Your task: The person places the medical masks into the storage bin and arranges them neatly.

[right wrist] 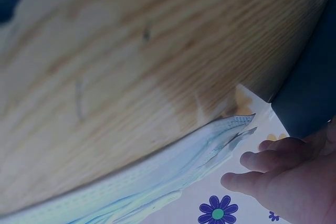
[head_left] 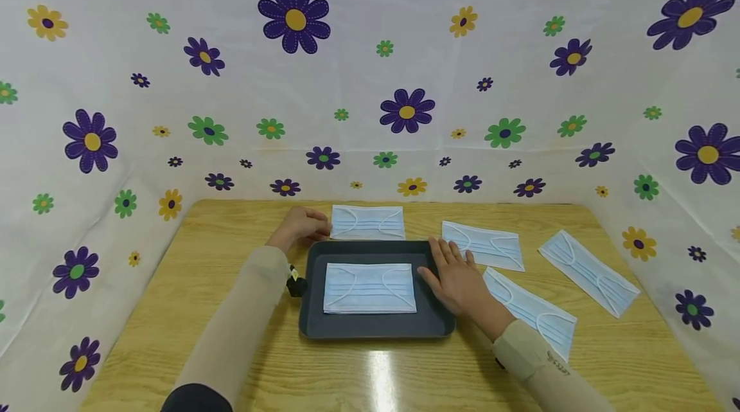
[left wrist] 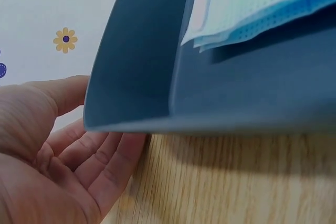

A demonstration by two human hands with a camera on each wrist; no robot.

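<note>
A dark grey tray (head_left: 376, 326) sits on the table with light-blue disposable face masks (head_left: 370, 288) lying flat in it; their layered edges show in the left wrist view. My left hand (head_left: 302, 225) is at the tray's back left corner, its fingertips by the left edge of a face mask (head_left: 370, 222) behind the tray. In the left wrist view the tray wall hides those fingertips. My right hand (head_left: 459, 280) rests on the tray's right side with fingers extended. Right beside it lie a face mask (head_left: 491, 246) and another face mask (head_left: 540, 315), partly under the right forearm.
Farther right, another face mask (head_left: 590, 272) lies diagonally near the table's right edge. The wooden table (head_left: 231, 225) is backed by a white flower-print cloth (head_left: 358, 78) on its back and sides. A small black object (head_left: 297, 285) shows at the left wrist, beside the tray.
</note>
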